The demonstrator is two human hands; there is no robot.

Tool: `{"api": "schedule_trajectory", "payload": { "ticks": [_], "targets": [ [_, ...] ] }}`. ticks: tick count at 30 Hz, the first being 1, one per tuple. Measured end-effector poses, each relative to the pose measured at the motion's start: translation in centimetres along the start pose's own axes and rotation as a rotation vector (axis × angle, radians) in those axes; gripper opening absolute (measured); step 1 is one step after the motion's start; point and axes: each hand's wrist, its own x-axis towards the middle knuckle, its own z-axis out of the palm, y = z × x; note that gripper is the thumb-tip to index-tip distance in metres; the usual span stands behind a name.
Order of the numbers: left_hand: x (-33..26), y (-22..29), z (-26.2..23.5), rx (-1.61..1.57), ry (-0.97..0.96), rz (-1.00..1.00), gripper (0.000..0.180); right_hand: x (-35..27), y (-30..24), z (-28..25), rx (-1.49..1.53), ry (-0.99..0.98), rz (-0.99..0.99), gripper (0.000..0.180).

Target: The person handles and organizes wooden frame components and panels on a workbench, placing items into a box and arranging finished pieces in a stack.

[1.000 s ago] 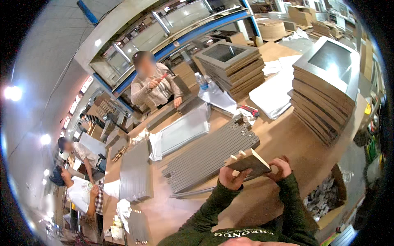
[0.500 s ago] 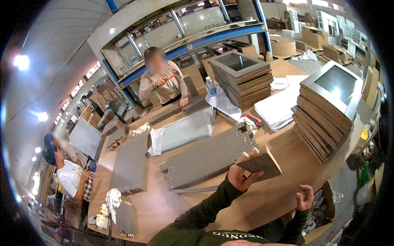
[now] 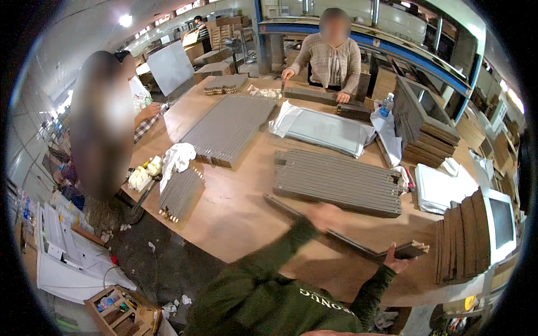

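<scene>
My right hand (image 3: 399,260) is wrapped round a short grey-brown board (image 3: 408,250) with pale wooden dowels at its end, near the front right of the table. A long, thin grey-brown rail (image 3: 283,206) lies slantwise before me, its right end close to the short board; whether they touch I cannot tell. Over the middle of that rail is my left hand (image 3: 325,217), smeared by motion, so its fingers and any grip do not show. Just beyond lies a row of matching grey-brown rails (image 3: 336,182) laid side by side.
Brown tabletop (image 3: 224,196) carries another row of rails (image 3: 230,129), short doweled pieces (image 3: 182,193) by a white cloth (image 3: 178,159), and wrapped panels (image 3: 322,130). Stacked framed doors (image 3: 462,238) stand at right. One co-worker (image 3: 330,56) stands across; another (image 3: 103,123) is at left.
My view has turned left. The short doweled board has passed from my left hand to my right, which was empty. My left hand is now over the long rail.
</scene>
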Motion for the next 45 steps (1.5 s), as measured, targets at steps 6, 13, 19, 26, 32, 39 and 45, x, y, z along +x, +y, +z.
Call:
{"api": "schedule_trajectory", "payload": {
  "ticks": [6, 13, 19, 26, 32, 39, 45],
  "targets": [
    [-23.1, -14.0, -30.4, -0.147, 0.677, -0.732, 0.026, -1.2, 8.1, 1.6, 0.630, -0.016, 0.403, 0.097],
    [-17.2, -9.9, -30.1, 0.501, 0.526, -0.841, 0.026, 2.4, 5.2, 0.7, 0.499, -0.116, 0.207, 0.071],
    [-2.8, -15.9, -18.9, 0.317, 0.257, -0.392, 0.032, 1.0, 9.4, 2.3, 0.291, -0.007, 0.206, 0.074],
    [13.4, -22.4, -11.3, 0.625, -0.175, -0.398, 0.022, -3.9, 9.5, 5.2, 0.035, 0.096, -0.069, 0.055],
    [14.0, -38.8, -11.9, 0.878, -0.627, -0.605, 0.044, -6.0, 5.9, 3.0, -0.191, -0.249, 0.104, 0.043],
    [17.3, -39.9, -12.6, 0.855, -0.937, -0.692, 0.041, -3.2, 2.0, 1.9, 0.052, -0.320, 0.682, 0.055],
    [17.8, -34.8, -14.7, 1.071, -0.682, -0.307, 0.036, -1.3, -1.4, 1.4, 0.597, -0.126, 0.814, 0.061]
  ]
}}
